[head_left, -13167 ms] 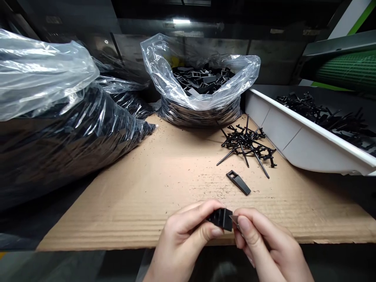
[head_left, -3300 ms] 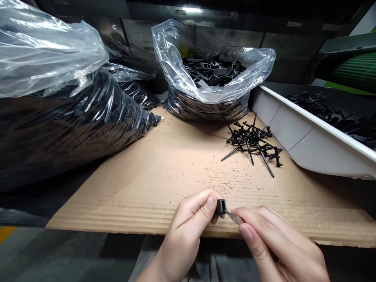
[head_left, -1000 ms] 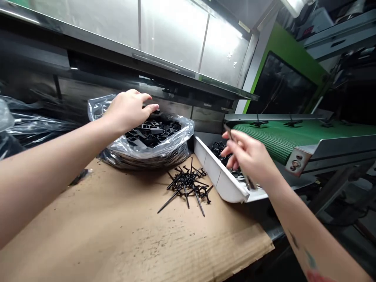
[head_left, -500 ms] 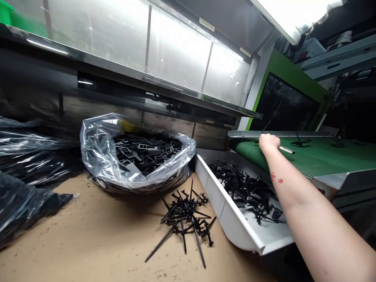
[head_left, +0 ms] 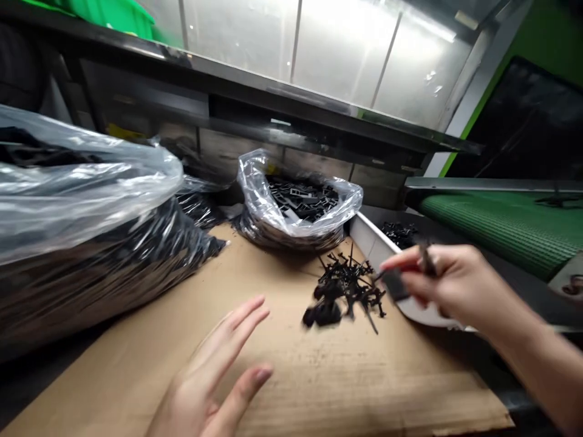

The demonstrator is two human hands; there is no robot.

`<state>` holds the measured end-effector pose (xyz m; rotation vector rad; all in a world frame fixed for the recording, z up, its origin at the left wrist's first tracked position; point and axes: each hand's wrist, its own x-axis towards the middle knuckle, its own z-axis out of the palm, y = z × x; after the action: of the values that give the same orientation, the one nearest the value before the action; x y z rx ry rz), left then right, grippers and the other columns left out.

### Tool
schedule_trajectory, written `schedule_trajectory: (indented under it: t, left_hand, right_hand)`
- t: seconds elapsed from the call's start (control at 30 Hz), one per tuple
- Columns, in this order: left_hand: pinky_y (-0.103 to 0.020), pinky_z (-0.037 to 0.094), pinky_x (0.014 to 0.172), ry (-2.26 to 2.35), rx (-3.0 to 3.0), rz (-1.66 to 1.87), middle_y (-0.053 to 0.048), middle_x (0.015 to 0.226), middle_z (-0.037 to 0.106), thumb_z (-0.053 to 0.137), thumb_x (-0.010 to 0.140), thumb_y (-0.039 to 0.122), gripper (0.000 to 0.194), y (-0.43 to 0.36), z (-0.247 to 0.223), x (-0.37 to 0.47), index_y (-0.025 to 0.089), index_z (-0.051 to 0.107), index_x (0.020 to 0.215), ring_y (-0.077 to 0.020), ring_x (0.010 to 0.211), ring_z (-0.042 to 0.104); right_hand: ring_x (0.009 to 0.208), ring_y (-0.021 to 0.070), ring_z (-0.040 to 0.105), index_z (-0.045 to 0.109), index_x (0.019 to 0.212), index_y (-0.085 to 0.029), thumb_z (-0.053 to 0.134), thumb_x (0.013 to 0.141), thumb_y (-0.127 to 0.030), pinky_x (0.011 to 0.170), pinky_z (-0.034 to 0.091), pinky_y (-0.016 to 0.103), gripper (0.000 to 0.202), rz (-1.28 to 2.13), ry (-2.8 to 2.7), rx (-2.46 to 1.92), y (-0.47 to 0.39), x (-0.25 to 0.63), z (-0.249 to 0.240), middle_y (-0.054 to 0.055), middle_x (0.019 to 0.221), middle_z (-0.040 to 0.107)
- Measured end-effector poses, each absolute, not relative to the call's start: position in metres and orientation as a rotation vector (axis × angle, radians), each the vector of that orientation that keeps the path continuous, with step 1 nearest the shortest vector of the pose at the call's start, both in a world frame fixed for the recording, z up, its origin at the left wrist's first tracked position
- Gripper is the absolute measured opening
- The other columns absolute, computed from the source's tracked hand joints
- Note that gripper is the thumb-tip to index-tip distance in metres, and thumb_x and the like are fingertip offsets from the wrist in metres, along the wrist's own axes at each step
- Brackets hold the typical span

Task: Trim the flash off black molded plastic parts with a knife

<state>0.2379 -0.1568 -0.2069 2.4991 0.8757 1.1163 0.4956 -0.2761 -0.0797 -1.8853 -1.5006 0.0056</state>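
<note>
Right hand point(head_left: 460, 285): fingertips closed on a dark flat piece point(head_left: 394, 285), held above the near end of the tray; motion blur. A second dark object point(head_left: 427, 260) shows at the fingers, too smeared to identify.

Left hand point(head_left: 204, 370): fingers extended, thumb apart, nothing seen in the grasp. Hangs over the near left part of the cardboard point(head_left: 273, 388).

Between the hands: blurred black pieces point(head_left: 322, 314), near side of the stem pile point(head_left: 348, 267). Cannot tell whether they are joined to the held piece, or whether they touch the board.

Further right: white tray point(head_left: 371, 237), dark parts point(head_left: 399, 233) at its far end. Beyond it, green belt point(head_left: 492, 224) with a dark item point(head_left: 558, 200) on top.

Far centre: open clear bag point(head_left: 298, 227) with many loose black pieces point(head_left: 303, 197). Left: large bag point(head_left: 91, 200), also with black contents.

Progress (judgement): well underway, given the bagged quantity and the stems lying apart. The piece in hand is not yet bagged. Tray and belt stock suggests much remains; no total can be read. Specks point(head_left: 350, 358) on the board look like trimmings.
</note>
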Motion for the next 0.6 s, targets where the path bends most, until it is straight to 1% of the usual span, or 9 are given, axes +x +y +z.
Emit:
schedule_trajectory:
  t: [0.07, 0.1, 0.13, 0.23, 0.3, 0.37, 0.47, 0.53, 0.6]
  left_hand:
    - [-0.038, 0.044, 0.088, 0.837, 2.544, 1.029, -0.003, 0.132, 0.044, 0.045, 0.083, 0.037, 0.046, -0.164, -0.202, 0.238, 0.03, 0.039, 0.128, -0.0255, 0.117, 0.043]
    - [-0.04, 0.042, 0.09, 0.81, 2.564, 0.985, -0.004, 0.134, 0.041, 0.045, 0.083, 0.037, 0.046, -0.166, -0.202, 0.24, 0.028, 0.04, 0.128, -0.0265, 0.119, 0.04]
    - [-0.043, 0.04, 0.091, 0.767, 2.598, 0.924, -0.006, 0.135, 0.039, 0.046, 0.083, 0.037, 0.044, -0.168, -0.204, 0.241, 0.026, 0.044, 0.126, -0.0279, 0.121, 0.038]
    - [-0.05, 0.037, 0.093, 0.673, 2.72, 0.738, -0.008, 0.133, 0.042, 0.047, 0.083, 0.032, 0.036, -0.171, -0.214, 0.247, 0.023, 0.053, 0.118, -0.0305, 0.121, 0.037]
    - [-0.051, 0.037, 0.093, 0.635, 2.767, 0.682, -0.009, 0.13, 0.047, 0.047, 0.083, 0.026, 0.033, -0.171, -0.219, 0.251, 0.021, 0.055, 0.115, -0.0305, 0.12, 0.039]
    - [-0.051, 0.04, 0.09, 0.643, 2.774, 0.693, -0.01, 0.125, 0.052, 0.047, 0.083, 0.02, 0.031, -0.172, -0.22, 0.254, 0.019, 0.057, 0.112, -0.0306, 0.116, 0.044]
    - [-0.051, 0.043, 0.086, 0.676, 2.756, 0.724, -0.01, 0.12, 0.057, 0.052, 0.081, 0.02, 0.029, -0.176, -0.219, 0.258, 0.019, 0.059, 0.108, -0.0314, 0.108, 0.049]
    - [-0.056, 0.038, 0.086, 0.689, 2.768, 0.723, -0.006, 0.119, 0.058, 0.053, 0.081, 0.025, 0.028, -0.178, -0.217, 0.259, 0.022, 0.059, 0.108, -0.0332, 0.11, 0.046]
    - [-0.061, 0.032, 0.087, 0.691, 2.797, 0.684, -0.004, 0.119, 0.058, 0.053, 0.082, 0.029, 0.027, -0.178, -0.216, 0.26, 0.025, 0.059, 0.108, -0.0349, 0.114, 0.041]
  right_hand:
    - [0.05, 0.0125, 0.061, 0.069, 0.079, -0.02, 0.052, 0.075, -0.029, 0.046, 0.048, 0.023, 0.019, 0.053, -1.669, -1.747, -0.27, 0.465, -0.123, 0.001, 0.058, 0.067]
    - [0.062, 0.0146, 0.064, 0.069, 0.081, -0.019, 0.05, 0.076, -0.027, 0.057, 0.05, 0.026, 0.021, 0.057, -1.734, -1.702, -0.266, 0.456, -0.142, 0.004, 0.068, 0.07]
    - [0.067, 0.0155, 0.065, 0.069, 0.083, -0.018, 0.048, 0.077, -0.023, 0.062, 0.05, 0.027, 0.022, 0.057, -1.78, -1.678, -0.261, 0.452, -0.157, 0.005, 0.073, 0.071]
    - [0.079, 0.0162, 0.064, 0.068, 0.085, -0.019, 0.044, 0.077, -0.011, 0.071, 0.048, 0.029, 0.027, 0.056, -1.866, -1.697, -0.251, 0.456, -0.179, 0.005, 0.086, 0.07]
    - [0.083, 0.0187, 0.062, 0.067, 0.092, -0.017, 0.042, 0.079, -0.011, 0.072, 0.047, 0.033, 0.028, 0.022, -1.843, -1.774, -0.25, 0.459, -0.176, 0.008, 0.095, 0.067]
    - [0.076, 0.0196, 0.06, 0.063, 0.101, -0.015, 0.045, 0.081, -0.02, 0.065, 0.046, 0.033, 0.027, -0.003, -1.796, -1.847, -0.25, 0.453, -0.168, 0.011, 0.091, 0.064]
    - [0.065, 0.0155, 0.058, 0.061, 0.103, -0.016, 0.051, 0.08, -0.033, 0.059, 0.044, 0.026, 0.03, 0.043, -1.798, -1.862, -0.246, 0.429, -0.158, 0.005, 0.075, 0.064]
    - [0.066, 0.0147, 0.057, 0.064, 0.091, -0.017, 0.05, 0.081, -0.027, 0.059, 0.041, 0.024, 0.02, 0.069, -1.811, -1.855, -0.237, 0.41, -0.156, 0.004, 0.072, 0.065]
    - [0.062, 0.0148, 0.056, 0.064, 0.072, -0.017, 0.05, 0.077, -0.016, 0.056, 0.036, 0.024, 0.016, 0.114, -1.832, -1.856, -0.225, 0.396, -0.155, 0.004, 0.067, 0.064]
